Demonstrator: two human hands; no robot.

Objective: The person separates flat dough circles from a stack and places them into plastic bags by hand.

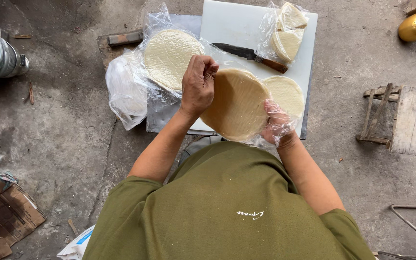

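A bare concrete floor (63,125) is seen from above, and on it a white cutting board (237,29) is laid over a grey sheet. A stack of round, pale flat wrappers (237,103) is held up just above the board's near edge, tilted toward the camera, inside a clear plastic bag (278,127). It is gripped from the right by the right hand (276,123), whose fingers are wrapped in the plastic film and closed on the stack's rim. The left hand (198,86) is clenched at the stack's upper left edge, the fingers pinched on what appears to be the bag's film.

The step in hand is judged to be the unwrapping: the stack is being freed from its bag. For the next move, the film would need to be peeled back while the stack is kept steady, so the thin rounds are not bent or cracked.

A second bagged stack (172,55) is lying to the left, beside a crumpled white bag (126,91). A further round (285,94) is resting on the board just right of the held stack, and cut pieces in a bag (287,33) are seen at the far corner. A dark knife (249,55) with a wooden handle is lying across the board between them. A small wooden stool (400,120) is standing well apart on the right.
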